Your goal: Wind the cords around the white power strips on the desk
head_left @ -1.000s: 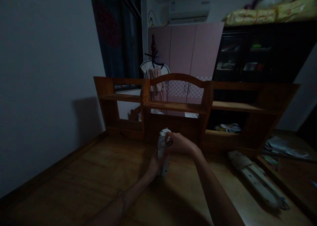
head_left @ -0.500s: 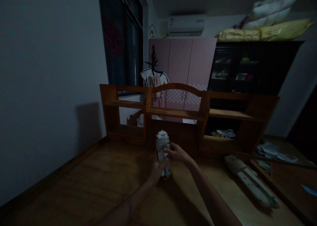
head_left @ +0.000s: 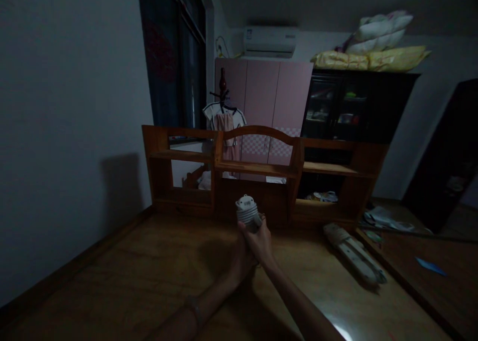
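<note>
A white power strip (head_left: 245, 201) with its cord (head_left: 247, 213) wound in several turns round the far end is held up in front of me. My left hand (head_left: 241, 259) is closed round its near part, which the two hands mostly hide. On the right side, my right hand (head_left: 262, 239) is closed at the lower edge of the windings, and what looks like the plug or cord end shows by its fingers. A second power strip (head_left: 354, 254), also with its cord wound round it, lies to the right on the wooden surface (head_left: 149, 271).
A wooden shelf unit (head_left: 257, 169) stands along the far edge, with a wall (head_left: 74, 132) at the left. A lower brown surface (head_left: 429, 281) at the right bears a blue item (head_left: 430, 266). Behind are a pink wardrobe (head_left: 261, 92) and a dark cabinet (head_left: 388, 107).
My right hand has moved down and closed more round the power strip at the windings, covering more of it. The view has turned slightly to the right.
</note>
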{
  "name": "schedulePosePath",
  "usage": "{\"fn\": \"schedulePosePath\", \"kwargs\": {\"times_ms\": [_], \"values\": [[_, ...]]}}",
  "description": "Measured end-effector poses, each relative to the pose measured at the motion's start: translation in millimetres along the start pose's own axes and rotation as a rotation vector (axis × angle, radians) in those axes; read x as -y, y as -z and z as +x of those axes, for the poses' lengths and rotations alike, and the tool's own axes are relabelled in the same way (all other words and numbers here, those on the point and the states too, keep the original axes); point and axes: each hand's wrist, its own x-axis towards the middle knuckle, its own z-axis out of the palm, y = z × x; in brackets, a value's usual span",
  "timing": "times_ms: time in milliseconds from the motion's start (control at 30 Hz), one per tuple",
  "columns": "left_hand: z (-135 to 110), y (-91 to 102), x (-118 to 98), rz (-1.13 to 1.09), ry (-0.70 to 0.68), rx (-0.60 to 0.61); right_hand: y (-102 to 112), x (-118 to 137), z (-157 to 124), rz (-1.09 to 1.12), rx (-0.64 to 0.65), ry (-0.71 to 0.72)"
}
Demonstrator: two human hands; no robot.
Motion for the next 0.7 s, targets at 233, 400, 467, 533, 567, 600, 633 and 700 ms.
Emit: {"fn": "schedulePosePath", "kwargs": {"times_ms": [233, 400, 467, 533, 567, 600, 633, 700], "values": [[-0.6, -5.6, 0.0, 0.265, -0.029, 0.113, 29.0, 12.8, -0.8, -0.088, -0.136, -0.046], [-7.3, -6.3, -11.6, 0.327, -0.077, 0.273, 93.8, -4.8, 4.7, -0.384, -0.076, -0.039], [-10.1, -6.1, -16.5, 0.350, -0.115, 0.312, 126.1, -16.2, 8.5, -0.458, -0.089, -0.062], [-11.5, -6.1, -16.8, 0.400, -0.129, 0.340, 157.0, -26.6, 11.4, -0.515, -0.099, -0.086], [-11.7, -6.3, -15.2, 0.419, -0.130, 0.350, 170.7, -30.9, 11.9, -0.544, -0.103, -0.097], [-11.5, -6.7, -12.8, 0.434, -0.127, 0.357, 183.0, -34.7, 11.7, -0.571, -0.104, -0.105], [-11.2, -7.2, -9.9, 0.444, -0.125, 0.364, 193.5, -37.9, 10.7, -0.596, -0.103, -0.112], [-10.4, -8.3, -4.8, 0.461, -0.124, 0.377, 209.1, -43.7, 7.0, -0.638, -0.099, -0.119]]}}
